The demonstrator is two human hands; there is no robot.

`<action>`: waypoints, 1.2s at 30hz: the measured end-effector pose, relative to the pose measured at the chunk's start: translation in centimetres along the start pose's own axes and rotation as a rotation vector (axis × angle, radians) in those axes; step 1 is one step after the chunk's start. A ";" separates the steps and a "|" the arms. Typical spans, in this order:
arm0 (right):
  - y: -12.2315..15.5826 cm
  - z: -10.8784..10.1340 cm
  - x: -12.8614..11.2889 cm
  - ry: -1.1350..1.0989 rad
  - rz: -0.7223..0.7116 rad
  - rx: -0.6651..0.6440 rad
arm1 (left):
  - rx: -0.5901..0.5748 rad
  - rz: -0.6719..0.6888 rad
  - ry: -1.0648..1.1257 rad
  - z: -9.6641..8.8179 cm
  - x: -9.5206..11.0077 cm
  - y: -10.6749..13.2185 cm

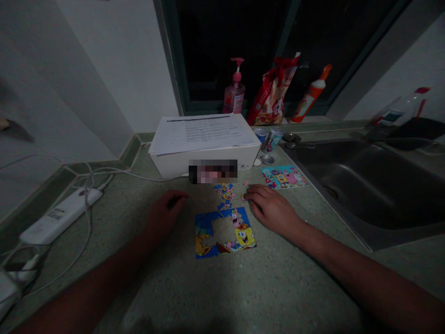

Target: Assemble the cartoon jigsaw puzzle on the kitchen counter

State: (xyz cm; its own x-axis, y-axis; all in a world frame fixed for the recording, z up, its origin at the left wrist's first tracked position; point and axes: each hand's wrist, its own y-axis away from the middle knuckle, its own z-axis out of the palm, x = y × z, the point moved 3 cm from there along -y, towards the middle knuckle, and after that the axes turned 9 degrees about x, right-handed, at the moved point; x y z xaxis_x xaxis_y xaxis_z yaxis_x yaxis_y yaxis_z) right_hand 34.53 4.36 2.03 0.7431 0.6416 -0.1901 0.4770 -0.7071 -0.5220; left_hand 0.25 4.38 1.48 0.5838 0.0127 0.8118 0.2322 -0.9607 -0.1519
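Observation:
A partly assembled jigsaw puzzle [245, 235] with cartoon figures lies on the counter, with a gap in its middle. Just beyond it is a small heap of loose puzzle pieces [225, 191]. My right hand [271, 207] rests right of the heap, its fingertips closed on a small puzzle piece [243, 197]. Another loose piece [245, 183] lies just past those fingers. To the left of the puzzle, my left hand [166, 211] rests on the counter, loosely curled, with space between thumb and fingers and nothing visible in it.
A cartoon picture card [284, 177] lies beside the sink [347, 236] at right. Behind the pieces stands a white box [205, 155] with printed paper on top. A can [272, 140] is beside it. A power strip [62, 213] and cables occupy the left.

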 end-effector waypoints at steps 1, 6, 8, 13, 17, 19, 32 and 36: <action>0.0 0.0 0.0 0.001 0.002 0.001 | -0.002 -0.001 0.002 0.0 0.0 0.0; 0.0 -0.1 0.0 0.018 -0.001 -0.011 | -0.005 -0.005 0.017 0.0 0.0 -0.1; 0.0 -0.1 0.0 0.026 -0.007 -0.017 | -0.005 -0.010 0.013 0.0 0.1 0.0; 0.1 0.1 0.1 0.021 -0.007 -0.007 | 0.005 0.007 0.001 -0.1 0.3 0.0; 0.1 0.1 0.2 0.014 -0.006 0.007 | -0.003 0.002 -0.006 0.0 0.1 0.0; 0.1 0.1 0.2 0.016 -0.007 0.002 | 0.002 0.000 -0.002 0.0 0.1 0.0; -0.3 -0.2 0.0 0.006 -0.005 -0.003 | -0.004 0.022 0.006 0.1 -0.1 -0.1; -1.2 -0.7 -0.7 -0.047 0.003 -0.044 | 0.002 0.027 0.024 0.2 -0.2 -0.1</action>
State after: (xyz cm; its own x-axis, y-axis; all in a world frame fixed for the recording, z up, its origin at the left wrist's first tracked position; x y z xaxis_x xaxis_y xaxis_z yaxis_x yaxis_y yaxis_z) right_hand 33.78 4.56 3.38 0.7225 0.6518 -0.2307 0.4954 -0.7208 -0.4848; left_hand 0.25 4.50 1.23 0.5708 -0.0200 0.8208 0.2184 -0.9600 -0.1752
